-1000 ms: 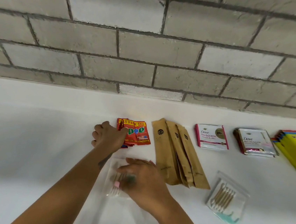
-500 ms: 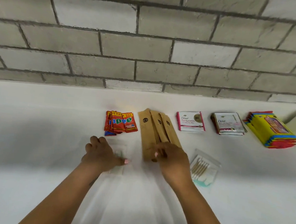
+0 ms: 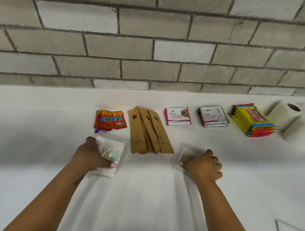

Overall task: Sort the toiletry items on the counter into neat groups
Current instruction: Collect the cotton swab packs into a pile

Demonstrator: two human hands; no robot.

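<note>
Since the frame half a second back, the right hand [image 3: 203, 166] has been shifted off the kraft sleeves [image 3: 149, 132] onto the right clear swab bag [image 3: 185, 156]; the grip is pressed down on it. The left hand [image 3: 92, 156] is clamped on the left clear swab bag [image 3: 111, 148], thumb on top. Three kraft sleeves are fanned on the tabletop [image 3: 32, 140], long axes toward the wall. "Mouth Defense" is read on the red sachets [image 3: 110, 120], "Dove bio keratin" on the pink-edged sachet [image 3: 177, 116].

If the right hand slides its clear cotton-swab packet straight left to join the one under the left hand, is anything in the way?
Mostly clear. The brown paper sleeves lie fanned between the right hand's packet and the left hand's packet; their lower ends reach into that line, so pass nearer than them.
</note>
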